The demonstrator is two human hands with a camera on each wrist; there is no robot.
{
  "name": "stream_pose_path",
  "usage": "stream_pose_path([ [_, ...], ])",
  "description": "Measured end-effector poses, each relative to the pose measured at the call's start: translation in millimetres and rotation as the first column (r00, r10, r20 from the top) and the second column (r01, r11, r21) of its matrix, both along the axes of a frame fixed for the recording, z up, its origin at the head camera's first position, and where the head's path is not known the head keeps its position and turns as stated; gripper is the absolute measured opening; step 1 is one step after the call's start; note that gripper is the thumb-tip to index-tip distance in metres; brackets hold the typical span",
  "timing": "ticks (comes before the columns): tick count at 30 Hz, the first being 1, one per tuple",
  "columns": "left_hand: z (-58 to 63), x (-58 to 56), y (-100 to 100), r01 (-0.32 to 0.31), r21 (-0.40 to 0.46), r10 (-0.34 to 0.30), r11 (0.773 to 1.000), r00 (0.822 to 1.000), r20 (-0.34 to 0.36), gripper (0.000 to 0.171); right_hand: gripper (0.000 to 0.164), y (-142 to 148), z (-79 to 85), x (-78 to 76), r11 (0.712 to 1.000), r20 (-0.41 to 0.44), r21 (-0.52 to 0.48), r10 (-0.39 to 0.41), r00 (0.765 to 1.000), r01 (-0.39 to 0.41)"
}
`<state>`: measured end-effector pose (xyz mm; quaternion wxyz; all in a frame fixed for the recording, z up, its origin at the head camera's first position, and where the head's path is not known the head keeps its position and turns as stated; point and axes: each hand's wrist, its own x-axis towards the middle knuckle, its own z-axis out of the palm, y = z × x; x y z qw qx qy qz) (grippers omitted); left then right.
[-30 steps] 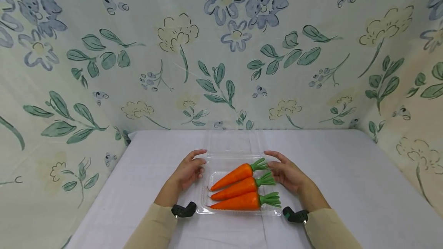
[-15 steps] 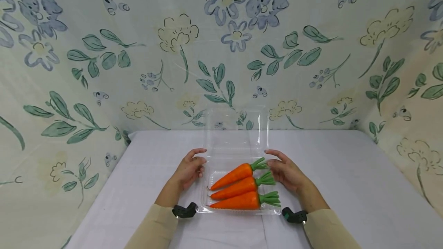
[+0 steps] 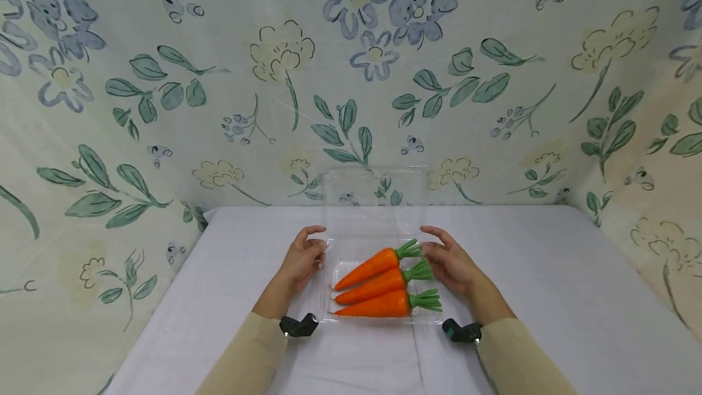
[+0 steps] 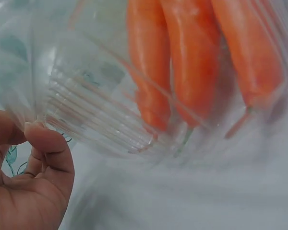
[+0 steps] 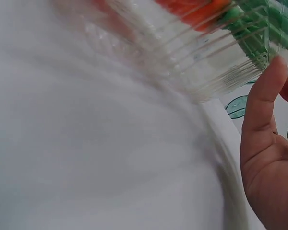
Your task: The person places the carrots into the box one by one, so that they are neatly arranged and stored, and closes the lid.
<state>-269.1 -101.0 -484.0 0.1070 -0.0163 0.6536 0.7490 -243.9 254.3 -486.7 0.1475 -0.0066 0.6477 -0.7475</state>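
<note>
A clear plastic clamshell box (image 3: 373, 322) sits in the middle in the head view, its lid (image 3: 364, 203) raised at the far side. Inside lie three orange carrots (image 3: 373, 287) in a row, their green tops (image 3: 419, 270) to the right. My left hand (image 3: 301, 259) pinches the box's left edge near the hinge; in the left wrist view the thumb (image 4: 48, 140) presses on the ribbed plastic wall. On the opposite side my right hand (image 3: 452, 264) pinches the right edge, its thumb (image 5: 264, 96) against the plastic. The fingers behind the plastic are partly hidden.
A white cloth covers the table (image 3: 521, 273) under the box. Behind it hangs a floral curtain (image 3: 493, 139), which also runs along both sides. Each wrist carries a small black camera, such as the left one (image 3: 298, 325).
The lid has swung up from its lower slant. Both hands and the box with the carrots have shifted slightly away from the person, mostly in the last half second.
</note>
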Motion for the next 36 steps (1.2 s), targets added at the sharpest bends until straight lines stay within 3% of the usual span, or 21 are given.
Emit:
stream_pose_path([
  [6,0.0,-2.0,2.3,-0.006,0.010,0.006,1.000,1.000,-0.002,0.034,0.039,-1.3,-1.0,-2.4,0.999,0.013,-0.017,-0.034,0.999,0.035],
  [11,-0.2,-1.5,4.0,-0.018,0.035,0.019,0.999,0.999,-0.029,0.031,0.025,-3.1,-1.7,-0.4,0.994,0.014,-0.090,-0.067,0.998,0.068],
  [18,-1.3,0.0,5.3,-0.066,0.018,0.067,0.998,0.997,-0.037,0.020,0.023,-6.5,-2.0,2.2,0.989,0.014,-0.116,-0.087,0.996,0.088],
  [24,-4.3,1.6,1.0,-0.092,-0.026,0.091,0.995,0.995,-0.029,0.015,0.016,-7.9,-1.8,2.8,0.987,0.019,-0.032,-0.155,0.988,0.156],
  [28,-3.3,5.7,-4.7,-0.053,-0.017,0.053,0.998,0.998,0.022,0.021,0.017,-9.1,1.4,5.6,0.984,0.027,-0.006,-0.177,0.984,0.178],
  [31,0.4,12.6,-9.3,-0.007,-0.063,0.009,0.998,1.000,0.026,0.028,0.016,-8.9,7.1,12.0,0.985,0.018,0.051,-0.168,0.986,0.167],
  [34,7.2,22.6,-12.9,0.026,-0.158,-0.028,0.987,1.000,-0.007,0.037,0.030,-8.4,15.0,20.9,0.972,-0.002,0.184,-0.149,0.989,0.147],
  [36,12.5,30.8,-15.4,0.039,-0.220,-0.046,0.975,0.998,-0.030,0.045,0.041,-8.6,20.4,27.9,0.946,-0.022,0.297,-0.133,0.991,0.133],
])
